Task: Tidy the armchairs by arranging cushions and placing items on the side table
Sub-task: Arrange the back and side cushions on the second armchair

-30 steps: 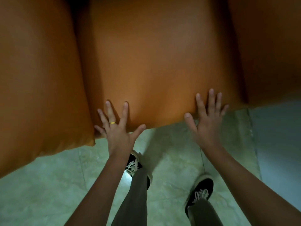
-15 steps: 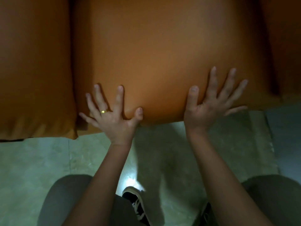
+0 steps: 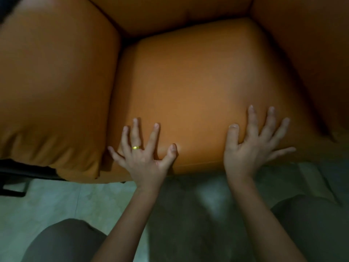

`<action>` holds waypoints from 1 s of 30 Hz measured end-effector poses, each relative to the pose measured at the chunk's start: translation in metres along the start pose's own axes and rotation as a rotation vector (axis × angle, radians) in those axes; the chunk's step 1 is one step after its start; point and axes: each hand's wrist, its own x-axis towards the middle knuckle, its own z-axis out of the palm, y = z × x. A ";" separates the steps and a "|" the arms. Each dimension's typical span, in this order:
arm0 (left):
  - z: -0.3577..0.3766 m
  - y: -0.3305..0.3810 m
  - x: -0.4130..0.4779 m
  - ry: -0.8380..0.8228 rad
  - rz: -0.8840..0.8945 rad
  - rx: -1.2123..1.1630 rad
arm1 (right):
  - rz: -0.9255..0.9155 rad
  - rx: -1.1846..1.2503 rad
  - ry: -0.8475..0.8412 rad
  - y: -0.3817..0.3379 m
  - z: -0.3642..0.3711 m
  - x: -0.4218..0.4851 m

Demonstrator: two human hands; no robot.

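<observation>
An orange seat cushion (image 3: 198, 87) fills the middle of the armchair, between a padded left arm (image 3: 54, 91) and a right arm (image 3: 317, 57). The back cushion (image 3: 170, 14) rises behind it. My left hand (image 3: 145, 156), with a gold ring, lies flat on the cushion's front edge, fingers spread, thumb pressing a dent into it. My right hand (image 3: 249, 142) rests flat further right on the same front edge, fingers splayed. Neither hand holds anything.
Pale green floor tiles (image 3: 56, 201) run below the armchair's front. My knees in grey trousers (image 3: 62, 241) show at the bottom corners. A black frame piece (image 3: 13, 186) sticks out under the left arm.
The view has pulled back and tilted up, so the chair's back and both arms now show. Both hands have gone from the cushion's edge to pressing flat on it.
</observation>
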 end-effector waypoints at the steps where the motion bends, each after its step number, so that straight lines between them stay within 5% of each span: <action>1: 0.000 -0.001 0.000 -0.012 0.000 0.006 | 0.000 -0.007 -0.028 -0.001 -0.003 0.000; 12: 0.004 0.003 0.002 0.057 -0.029 -0.015 | -0.091 -0.028 -0.107 0.007 -0.012 0.002; 30: 0.037 -0.004 0.008 0.292 0.099 -0.002 | -0.070 0.011 0.340 0.005 0.038 0.007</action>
